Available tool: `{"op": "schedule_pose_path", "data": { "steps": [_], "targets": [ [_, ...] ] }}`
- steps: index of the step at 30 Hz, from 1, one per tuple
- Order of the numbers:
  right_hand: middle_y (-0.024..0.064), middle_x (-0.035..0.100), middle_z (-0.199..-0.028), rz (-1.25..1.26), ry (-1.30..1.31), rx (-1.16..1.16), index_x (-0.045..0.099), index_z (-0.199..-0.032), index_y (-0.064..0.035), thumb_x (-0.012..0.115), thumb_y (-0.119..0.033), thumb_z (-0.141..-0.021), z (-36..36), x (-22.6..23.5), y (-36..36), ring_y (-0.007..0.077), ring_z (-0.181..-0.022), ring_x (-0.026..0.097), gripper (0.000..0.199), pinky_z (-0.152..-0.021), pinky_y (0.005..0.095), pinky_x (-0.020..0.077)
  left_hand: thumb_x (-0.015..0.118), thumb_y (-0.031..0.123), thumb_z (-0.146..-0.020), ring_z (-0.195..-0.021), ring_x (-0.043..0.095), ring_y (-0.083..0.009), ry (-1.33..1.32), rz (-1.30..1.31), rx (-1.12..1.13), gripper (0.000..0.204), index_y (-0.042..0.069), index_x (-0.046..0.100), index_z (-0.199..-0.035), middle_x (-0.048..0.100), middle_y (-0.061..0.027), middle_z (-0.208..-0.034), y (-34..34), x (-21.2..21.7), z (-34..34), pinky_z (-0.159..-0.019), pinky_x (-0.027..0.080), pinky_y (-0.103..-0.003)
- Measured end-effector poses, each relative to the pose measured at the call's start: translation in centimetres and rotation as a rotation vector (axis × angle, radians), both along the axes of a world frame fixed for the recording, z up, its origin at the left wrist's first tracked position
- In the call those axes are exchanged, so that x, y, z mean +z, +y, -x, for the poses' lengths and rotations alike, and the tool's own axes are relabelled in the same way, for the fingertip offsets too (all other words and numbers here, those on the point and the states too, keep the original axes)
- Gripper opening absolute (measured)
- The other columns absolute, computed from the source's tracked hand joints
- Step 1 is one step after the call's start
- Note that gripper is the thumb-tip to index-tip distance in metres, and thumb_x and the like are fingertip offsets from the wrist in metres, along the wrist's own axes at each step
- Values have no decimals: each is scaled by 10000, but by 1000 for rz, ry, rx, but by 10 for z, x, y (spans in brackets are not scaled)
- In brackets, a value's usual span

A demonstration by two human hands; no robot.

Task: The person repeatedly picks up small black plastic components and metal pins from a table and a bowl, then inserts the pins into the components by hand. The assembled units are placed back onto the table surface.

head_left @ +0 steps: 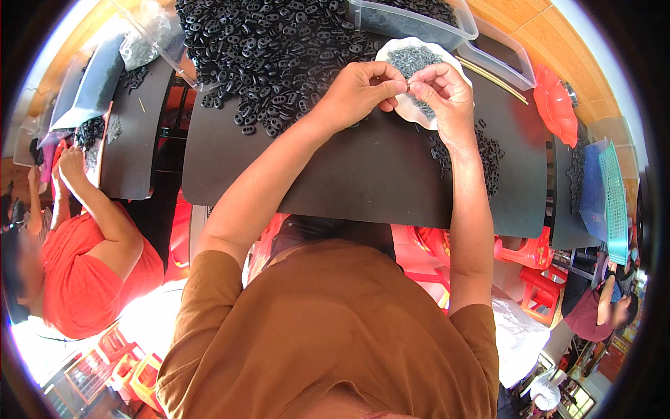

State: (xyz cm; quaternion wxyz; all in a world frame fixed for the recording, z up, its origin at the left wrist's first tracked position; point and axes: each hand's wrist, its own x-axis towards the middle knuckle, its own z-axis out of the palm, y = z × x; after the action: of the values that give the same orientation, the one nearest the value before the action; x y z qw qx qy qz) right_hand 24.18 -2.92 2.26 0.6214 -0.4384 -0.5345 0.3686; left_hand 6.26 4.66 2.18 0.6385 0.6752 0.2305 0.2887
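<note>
Grip: left hand [366, 91] and right hand [447, 98] pinch, fingertips meeting over the white plate [407, 112]; anything grasped is too small to tell.
Grey bits [412, 59]: in the plate.
Black pieces [272, 63]: heaped left of the plate.
Pinching: best kept above the plate, catching drops.
Room: bare table [349, 171] from plate toward near edge.

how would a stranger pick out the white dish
Start at the big black heap on the dark table. Just right of it, the left hand and right hand meet over the dish. It holds small grey pieces, and its wavy rim is white, unlike the red dish farther right.
</note>
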Motion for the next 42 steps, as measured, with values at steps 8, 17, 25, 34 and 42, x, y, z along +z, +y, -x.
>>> {"op": "schedule_pose_path", "data": {
  "steps": [8,17,25,34,42],
  "targets": [
    [56,673,-904,-101,28,-65,609,-939,-26,679,10,-874,-4,-5,4,117,-833,656,102,-740,233,532,657,221,-937,-728,597,-60,-42,124,-62,176,48,681,-961,640,5,-806,2,-4,3,-677,507,-214],
    [45,673,-931,58,102,-100,609,-986,-39,674,-28,-893,-7,-1,4,102,-823,649,114,-696,236,512,739,120,-835,-712,630,-97,-14,-836,206,141,17,711,-927,677,-75,-788,2,-14,-11,-648,515,-258],
    [19,683,-886,48,125,-71,612,-966,-61,704,-52,-878,1,-8,5,76,-802,637,128,-642,206,461,747,131,-834,-665,633,-95,-5,-451,287,152,15,721,-929,690,-54,-749,-6,5,-10,-612,518,-259],
    [5,676,-847,73,-30,-93,621,-923,-62,713,-47,-870,4,1,1,56,-745,608,107,-626,202,469,729,147,-856,-636,589,-56,40,-318,246,130,31,706,-908,660,-10,-715,-4,0,-8,-575,489,-221],
    [-4,648,-847,88,172,-51,609,-926,-68,688,-34,-884,8,-3,2,56,-735,583,95,-628,201,469,718,155,-875,-639,577,-44,-6,-328,222,133,29,688,-903,646,6,-719,-3,0,-10,-557,471,-204]
  ]
}}
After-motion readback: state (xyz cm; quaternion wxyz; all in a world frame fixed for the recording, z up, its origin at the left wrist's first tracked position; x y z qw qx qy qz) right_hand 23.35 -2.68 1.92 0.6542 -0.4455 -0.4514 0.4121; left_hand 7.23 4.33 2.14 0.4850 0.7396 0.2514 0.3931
